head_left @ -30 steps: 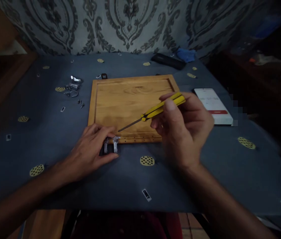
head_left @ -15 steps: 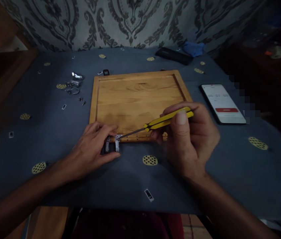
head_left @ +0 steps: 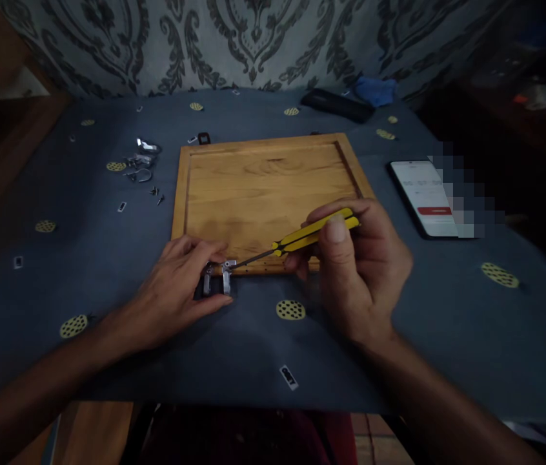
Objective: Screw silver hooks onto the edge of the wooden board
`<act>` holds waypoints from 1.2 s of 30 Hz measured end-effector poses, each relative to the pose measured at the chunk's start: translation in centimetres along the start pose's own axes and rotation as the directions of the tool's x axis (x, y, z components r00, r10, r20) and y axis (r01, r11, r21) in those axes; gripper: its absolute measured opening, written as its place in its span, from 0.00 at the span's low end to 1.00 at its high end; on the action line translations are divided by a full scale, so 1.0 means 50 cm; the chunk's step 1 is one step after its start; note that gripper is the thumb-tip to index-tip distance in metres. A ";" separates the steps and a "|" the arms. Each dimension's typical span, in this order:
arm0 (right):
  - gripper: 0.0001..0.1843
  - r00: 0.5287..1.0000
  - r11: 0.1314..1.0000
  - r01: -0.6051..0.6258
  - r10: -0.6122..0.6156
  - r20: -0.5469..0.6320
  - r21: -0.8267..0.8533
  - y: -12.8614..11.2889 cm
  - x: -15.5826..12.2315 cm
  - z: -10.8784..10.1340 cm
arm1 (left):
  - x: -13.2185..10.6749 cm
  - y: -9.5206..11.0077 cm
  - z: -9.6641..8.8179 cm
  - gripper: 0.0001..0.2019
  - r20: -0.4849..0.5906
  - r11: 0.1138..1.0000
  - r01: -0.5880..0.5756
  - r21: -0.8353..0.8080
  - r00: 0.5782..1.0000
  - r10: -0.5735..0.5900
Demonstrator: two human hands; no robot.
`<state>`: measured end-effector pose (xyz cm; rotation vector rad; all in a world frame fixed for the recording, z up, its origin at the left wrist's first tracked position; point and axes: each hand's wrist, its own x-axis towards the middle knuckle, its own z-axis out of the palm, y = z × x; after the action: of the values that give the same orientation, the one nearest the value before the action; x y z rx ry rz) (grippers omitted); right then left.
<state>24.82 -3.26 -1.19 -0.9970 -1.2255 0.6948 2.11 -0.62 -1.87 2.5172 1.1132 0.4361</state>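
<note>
Between the fingers of our right hand we've got a yellow-handled screwdriver, thumb on top, tip right at one of two metal clips; too small to tell if it's seated. Those clips sit at the near edge of the wooden board, toward its left corner. Our left hand has thumb and forefinger spread around them, though we can't tell if it's actually pinching. To do this well, we'd hold the clip flat with the left and bring the shaft up squarer before leaning on it, since that slant could probably slip. Pose-wise, both forearms angle in from the near corners, right palm turned inward. Further out, loose screws lie left of the board and a phone to its right, all on the desk.
</note>
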 end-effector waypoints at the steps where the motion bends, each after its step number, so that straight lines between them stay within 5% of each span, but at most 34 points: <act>1: 0.07 1.000 1.000 0.001 -0.001 0.007 0.001 0.000 0.000 0.000 | 0.000 0.000 0.000 0.28 0.000 1.000 -0.002 0.000 1.000 0.002; 15: 0.05 0.983 0.989 0.102 -0.084 0.164 -0.103 -0.032 0.009 0.014 | 0.000 -0.003 0.002 0.27 -0.002 0.999 0.015 -0.039 1.000 -0.015; 23: 0.10 0.854 0.952 0.275 -0.178 0.489 -0.133 -0.073 0.068 0.063 | 0.002 0.004 -0.003 0.22 -0.010 0.998 0.044 -0.046 0.999 -0.044; 36: 0.15 0.778 0.971 0.236 -0.167 0.606 -0.036 -0.064 0.092 0.087 | 0.002 -0.002 0.002 0.20 -0.024 0.999 -0.011 -0.043 1.000 0.010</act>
<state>21.41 0.42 3.85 -0.7278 -1.9201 0.8086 2.14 -0.50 -2.02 2.4875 1.0879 0.4890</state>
